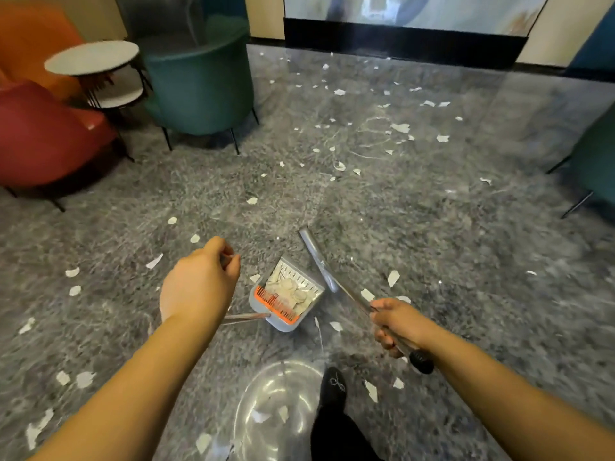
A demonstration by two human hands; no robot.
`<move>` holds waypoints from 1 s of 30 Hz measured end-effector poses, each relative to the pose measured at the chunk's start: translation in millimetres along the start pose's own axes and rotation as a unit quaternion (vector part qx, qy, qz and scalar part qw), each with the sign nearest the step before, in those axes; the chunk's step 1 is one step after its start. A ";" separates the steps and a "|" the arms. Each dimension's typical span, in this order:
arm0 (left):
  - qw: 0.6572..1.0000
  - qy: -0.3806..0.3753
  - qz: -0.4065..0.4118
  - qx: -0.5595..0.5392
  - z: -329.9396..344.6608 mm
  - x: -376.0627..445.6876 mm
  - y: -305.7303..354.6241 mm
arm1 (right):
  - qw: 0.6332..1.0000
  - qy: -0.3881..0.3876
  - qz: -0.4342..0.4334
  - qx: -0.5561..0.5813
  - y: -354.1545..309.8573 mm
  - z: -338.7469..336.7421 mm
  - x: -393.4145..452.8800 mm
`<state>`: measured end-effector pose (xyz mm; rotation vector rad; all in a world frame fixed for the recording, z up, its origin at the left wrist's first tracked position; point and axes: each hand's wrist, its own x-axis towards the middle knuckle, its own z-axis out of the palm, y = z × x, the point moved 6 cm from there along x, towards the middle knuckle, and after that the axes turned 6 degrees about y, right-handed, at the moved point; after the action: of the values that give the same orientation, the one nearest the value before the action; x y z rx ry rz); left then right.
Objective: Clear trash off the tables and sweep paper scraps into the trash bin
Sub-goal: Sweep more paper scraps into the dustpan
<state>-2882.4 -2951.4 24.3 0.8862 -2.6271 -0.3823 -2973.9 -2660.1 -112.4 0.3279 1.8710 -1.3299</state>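
A grey dustpan (285, 294) with an orange comb edge hangs low over the floor and holds several white paper scraps. Its metal handle (246, 316) runs up to my left hand (199, 284), whose fingers curl round the handle's top. My right hand (396, 324) grips the thin metal broom handle near its black end (421, 361). The broom's grey lower part (314, 254) points away from me, just right of the dustpan. Several white paper scraps (392, 278) lie scattered over the grey marbled floor, near and far. No trash bin is in view.
A round white two-tier side table (93, 58) stands at the far left among a red chair (43, 134), an orange chair (33, 31) and a teal armchair (199, 81). Another teal chair (595, 164) sits at the right edge. My black shoe (333, 387) is below the dustpan.
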 end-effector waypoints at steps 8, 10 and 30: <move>1.000 -0.003 0.015 -0.009 50.2 168.5 71.7 | 1.000 -0.011 0.015 -0.006 -136.0 -45.9 113.8; 1.000 -0.001 0.022 -0.018 59.2 204.6 87.6 | 1.000 -0.008 0.010 0.008 -168.6 -56.8 132.7; 0.979 -0.048 0.187 -0.071 255.4 621.4 305.4 | 0.985 0.106 0.039 0.129 -431.8 -199.7 406.0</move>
<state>-3611.0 -3067.4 45.4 0.3226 -2.7346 -0.5126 -3591.6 -2755.6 -91.4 0.6931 1.8346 -1.5360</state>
